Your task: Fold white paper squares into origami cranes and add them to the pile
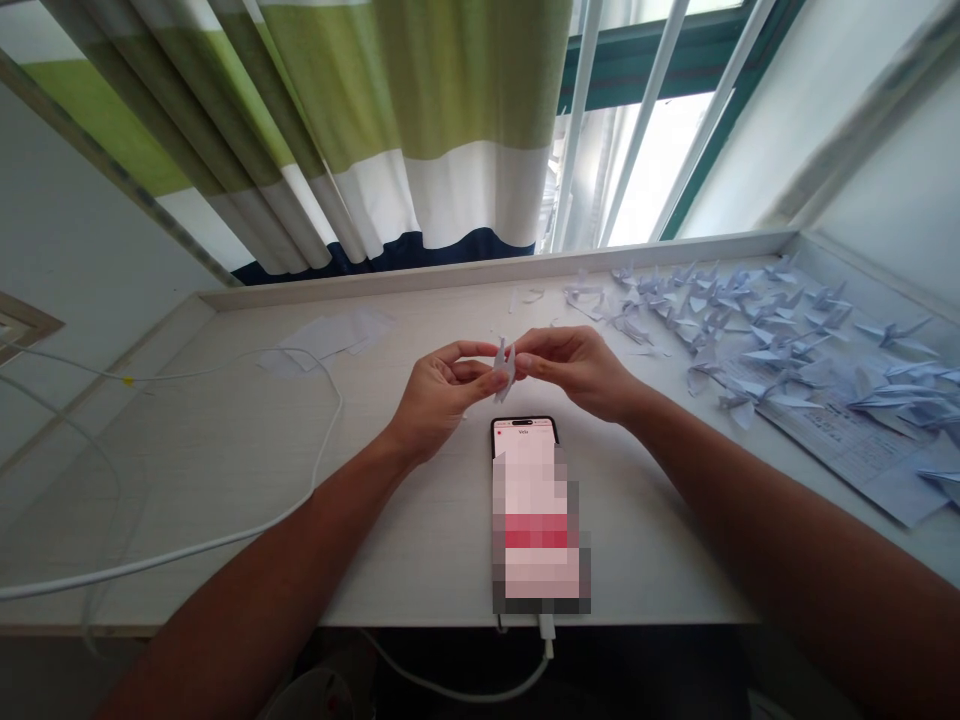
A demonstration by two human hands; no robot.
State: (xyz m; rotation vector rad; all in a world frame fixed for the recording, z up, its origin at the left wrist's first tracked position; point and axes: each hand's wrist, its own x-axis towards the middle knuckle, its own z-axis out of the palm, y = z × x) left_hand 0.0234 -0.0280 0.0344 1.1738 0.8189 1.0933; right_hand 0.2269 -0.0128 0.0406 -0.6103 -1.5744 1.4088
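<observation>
Over the middle of the white table (225, 450), my left hand (442, 392) and my right hand (577, 370) meet. Both pinch a small folded piece of white paper (504, 366) between thumb and fingertips, holding it a little above the tabletop. Directly below the hands lies a phone (532, 510), screen up, with a cable plugged into its near end.
Several folded paper cranes (750, 320) are spread across the right part of the table, some on a printed sheet (855, 445). Flat white paper pieces (330, 335) lie at the back left. A white cable (225, 540) loops over the left side. A striped curtain (360, 130) and a barred window stand behind.
</observation>
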